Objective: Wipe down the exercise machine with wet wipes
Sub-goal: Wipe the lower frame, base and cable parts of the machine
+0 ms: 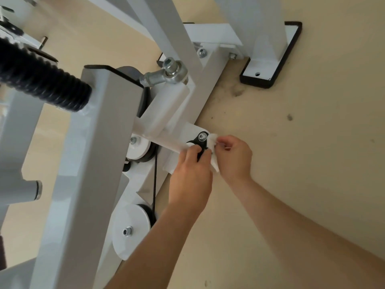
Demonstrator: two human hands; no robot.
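The white steel exercise machine [100,142] fills the left and middle of the head view, seen from above. Low on its frame sits a black bracket with a silver bolt [201,137]. My right hand [233,155] pinches a white wet wipe [213,142] and holds it against the right side of that bracket. My left hand [191,174] grips the black part just below the bolt, its fingers curled over it. Part of the wipe hangs down between the two hands.
A black ribbed grip [41,80] sticks out at the upper left. Two white pulleys [131,230] with a black cable run down the frame. A rubber-edged foot plate [270,65] rests on the beige floor [302,142], which shows dark smudges.
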